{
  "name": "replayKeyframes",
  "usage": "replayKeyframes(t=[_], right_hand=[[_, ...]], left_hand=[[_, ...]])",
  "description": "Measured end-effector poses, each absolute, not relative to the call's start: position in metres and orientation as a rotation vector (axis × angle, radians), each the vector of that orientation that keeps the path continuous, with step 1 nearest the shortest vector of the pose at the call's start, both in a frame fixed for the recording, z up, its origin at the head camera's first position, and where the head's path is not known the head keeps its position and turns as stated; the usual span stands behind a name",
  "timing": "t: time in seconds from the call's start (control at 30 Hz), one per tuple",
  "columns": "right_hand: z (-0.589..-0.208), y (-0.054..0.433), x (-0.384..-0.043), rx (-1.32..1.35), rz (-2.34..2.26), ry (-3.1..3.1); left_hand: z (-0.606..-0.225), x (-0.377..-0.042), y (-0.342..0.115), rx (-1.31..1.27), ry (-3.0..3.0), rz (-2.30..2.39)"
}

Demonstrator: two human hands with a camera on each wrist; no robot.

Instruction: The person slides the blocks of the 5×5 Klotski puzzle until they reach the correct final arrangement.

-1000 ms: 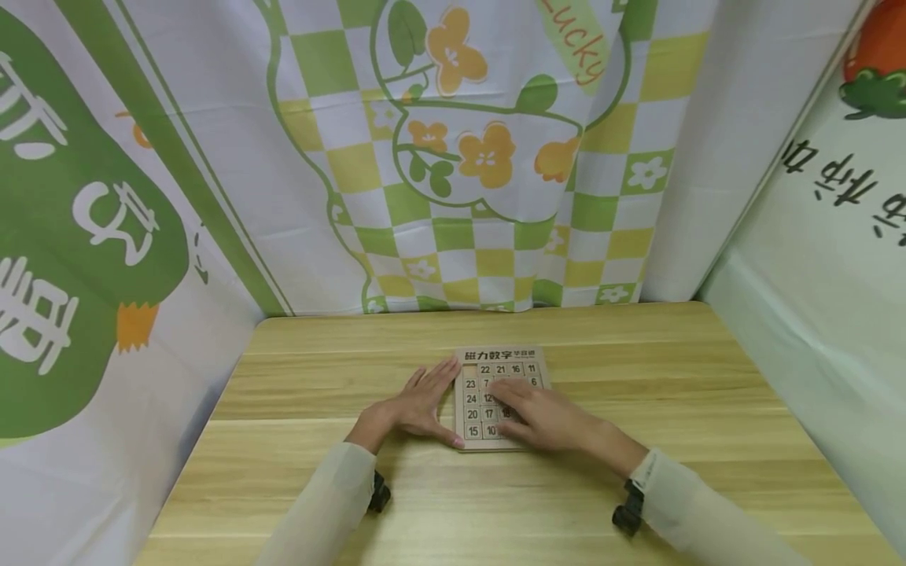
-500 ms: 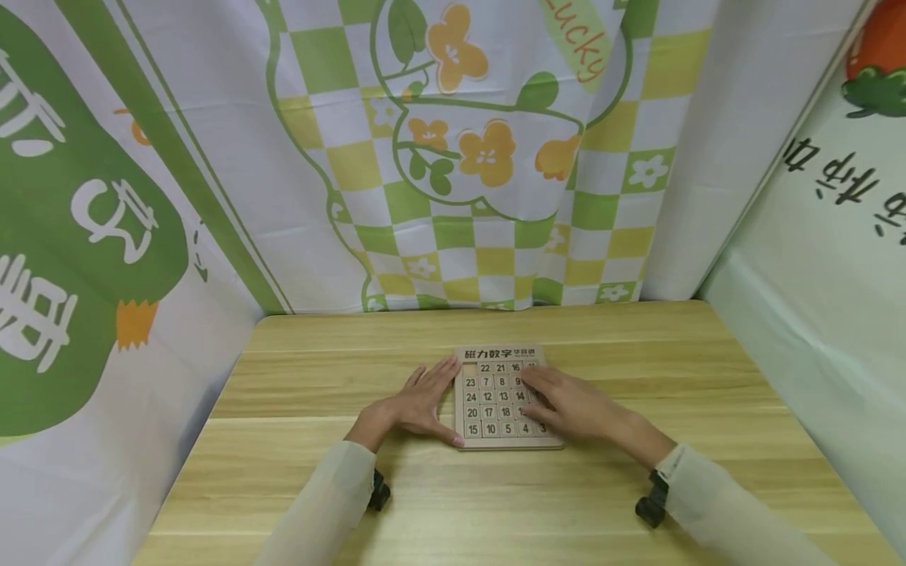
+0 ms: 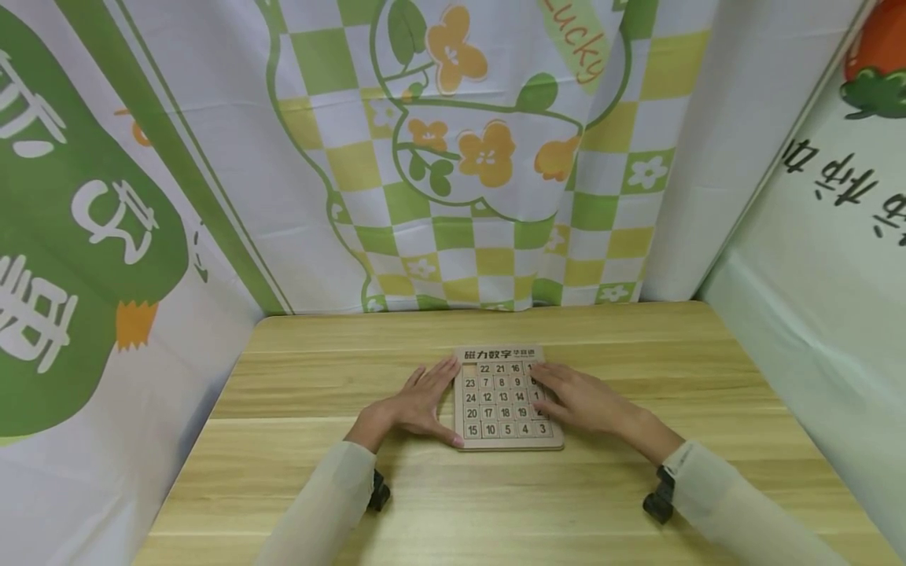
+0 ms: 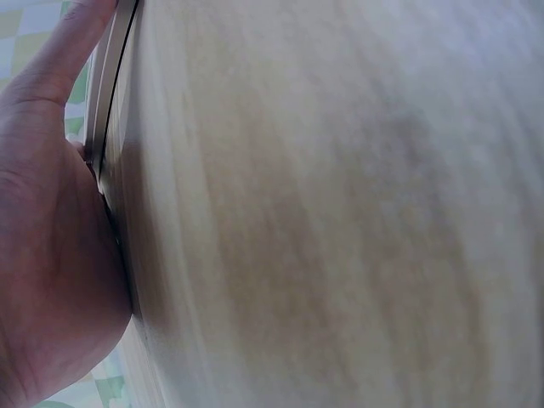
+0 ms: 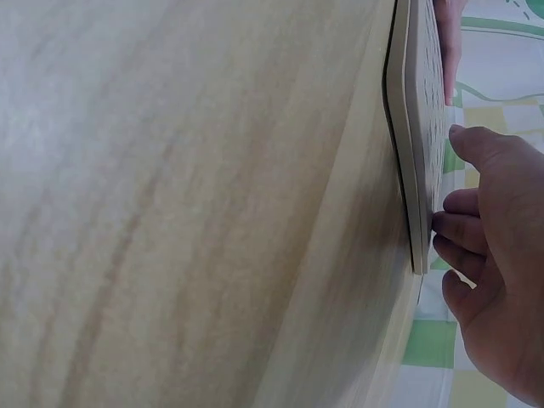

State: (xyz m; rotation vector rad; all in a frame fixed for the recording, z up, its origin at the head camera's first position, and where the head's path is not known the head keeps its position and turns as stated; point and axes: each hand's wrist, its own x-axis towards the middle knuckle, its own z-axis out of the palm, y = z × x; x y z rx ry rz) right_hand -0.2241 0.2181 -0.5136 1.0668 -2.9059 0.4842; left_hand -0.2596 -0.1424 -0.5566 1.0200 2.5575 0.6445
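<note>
Right hand [image 3: 586,401] shifted rightward; number puzzle [image 3: 501,399] points lengthwise away.

Both the left hand [image 3: 418,405] and the right hand [image 3: 576,397] are bare, and so are the wrists next to the hands. Behind the hands come long, pale cream sleeves in plain, softly creased cloth: the left sleeve [image 3: 318,499] and the right sleeve [image 3: 743,499], which widens away from the hands and looks slightly puckered at the cuff. At each cuff, just behind the hands, sits a small black device, the left device [image 3: 380,493] partly hidden, the right device [image 3: 659,505] showing a dark strap and a rounded, chunky body.
</note>
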Motion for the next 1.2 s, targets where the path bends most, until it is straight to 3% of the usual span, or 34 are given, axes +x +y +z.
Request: replayKeyframes(t=[0.47,0.67,1.0,1.2], right_hand=[[-0.513,0.196,-0.228,1.108,0.535,-2.909],[-0.514,0.192,-0.228,1.1,0.553,-2.902],[-0.515,0.194,-0.228,1.115,0.572,-2.89],[-0.514,0.197,-0.223,1.102,0.594,-2.869]], left_hand=[[-0.543,-0.255,-0.14,1.004,2.539,0.629],[-0.558,-0.26,-0.142,1.011,2.572,0.607],[-0.532,-0.251,-0.138,0.991,2.58,0.512],[-0.547,-0.256,-0.141,1.021,2.575,0.589]])
